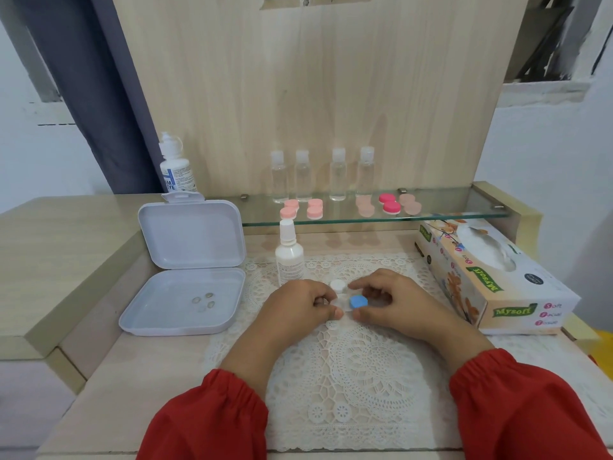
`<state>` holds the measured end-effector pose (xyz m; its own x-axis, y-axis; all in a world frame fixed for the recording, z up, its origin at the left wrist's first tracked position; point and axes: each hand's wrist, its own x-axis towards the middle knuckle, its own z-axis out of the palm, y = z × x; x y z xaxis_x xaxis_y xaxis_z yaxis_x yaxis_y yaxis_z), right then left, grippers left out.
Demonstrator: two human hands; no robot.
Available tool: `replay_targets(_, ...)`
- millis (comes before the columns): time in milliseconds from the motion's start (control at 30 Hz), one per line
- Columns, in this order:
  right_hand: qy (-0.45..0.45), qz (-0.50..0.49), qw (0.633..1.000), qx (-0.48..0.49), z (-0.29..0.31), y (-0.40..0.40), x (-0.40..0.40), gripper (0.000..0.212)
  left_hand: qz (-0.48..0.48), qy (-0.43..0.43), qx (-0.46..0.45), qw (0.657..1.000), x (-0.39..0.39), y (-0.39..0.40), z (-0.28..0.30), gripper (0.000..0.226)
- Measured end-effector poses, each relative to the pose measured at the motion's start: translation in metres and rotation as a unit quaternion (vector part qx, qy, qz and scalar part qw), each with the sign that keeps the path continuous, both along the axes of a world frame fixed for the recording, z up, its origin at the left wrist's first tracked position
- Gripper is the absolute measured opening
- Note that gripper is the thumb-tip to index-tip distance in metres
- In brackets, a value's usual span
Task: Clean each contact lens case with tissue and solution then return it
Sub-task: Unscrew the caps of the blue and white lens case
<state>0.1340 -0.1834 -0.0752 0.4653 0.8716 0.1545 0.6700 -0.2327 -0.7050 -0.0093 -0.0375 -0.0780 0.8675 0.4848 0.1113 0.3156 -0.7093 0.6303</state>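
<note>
In the head view I am seeing both hands meeting over the lace doily [348,370] on the table [139,393], red sleeves showing at the wrists. The left hand [298,305] is curling its grip around the clear body of a contact lens case [341,302], thumb and fingers pinching it, while the right hand [388,302] is pinching the blue cap [358,301] between thumb and forefinger. The case's white cap [338,285] is sitting just behind, between the hands. A white spray bottle [289,257] is standing near the left hand, and an open white box [189,260] is lying further left. The tissue box [491,277] is resting to the right. Pink lens cases [315,209] and four clear bottles [338,174] are lining the glass shelf [447,207].
</note>
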Motion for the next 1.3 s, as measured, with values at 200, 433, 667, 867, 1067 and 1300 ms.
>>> replay_targets(200, -0.002, -0.007, 1.0, 0.007, 0.0007, 0.0027, 0.0001, 0.016, 0.001, 0.0, -0.002, 1.0, 0.0001, 0.0003, -0.0005, 0.019)
replay_targets(433, 0.001, -0.014, 1.0, -0.005, 0.0017, 0.0009, -0.0008, 0.035, 0.003, -0.001, -0.003, 1.0, 0.0004, 0.0007, -0.0019, 0.019)
replay_targets(667, 0.012, 0.015, 1.0, -0.002, 0.002, 0.0, -0.0001, 0.029, 0.005, 0.001, -0.003, 1.0, 0.0009, 0.001, -0.0019, 0.025)
replay_targets(867, -0.007, -0.013, 1.0, 0.0, 0.0003, 0.002, 0.0012, 0.021, 0.006, 0.001, -0.005, 1.0, 0.0005, 0.001, -0.0021, 0.023)
replay_targets(1067, 0.013, -0.016, 1.0, -0.008, 0.0023, -0.0003, 0.0015, 0.049, 0.007, 0.002, -0.004, 1.0, 0.0001, 0.0007, -0.0014, 0.024)
replay_targets(1300, 0.034, 0.006, 0.999, 0.002, 0.0021, -0.001, 0.0019, 0.023, 0.006, 0.001, -0.012, 1.0, -0.0002, -0.0002, -0.0005, 0.026)
